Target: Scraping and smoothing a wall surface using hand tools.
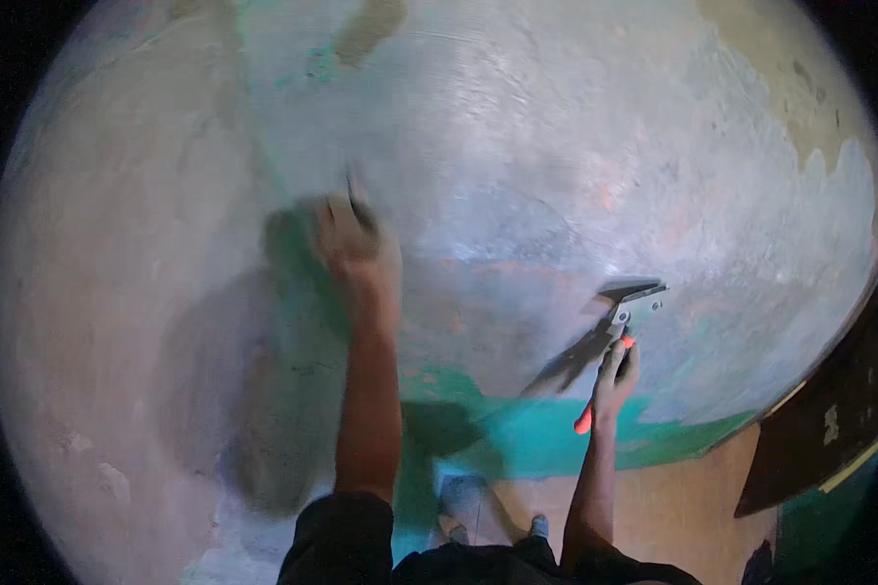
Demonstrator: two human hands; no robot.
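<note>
In front of me is a wall [517,214] with grey, patchy plaster and worn green paint. My right hand [611,378] grips the orange handle [583,419] of a wide-bladed wall scraper. Its metal head [639,300], with round fastenings, is at the wall's surface; I cannot tell whether the edge touches. Higher up and to the left, my left hand [356,239] is closed and smeared by motion close to the wall. From its fingers a thin, dark, blade-like piece [353,182] points upward, too blurred to name.
A green painted band [556,429] runs along the wall's foot. Below it lies a tan floor [683,497], where my feet [539,526] stand. A dark brown panel with yellow edging [819,429] leans in at the right. Beige bare patches [780,68] show at the upper right.
</note>
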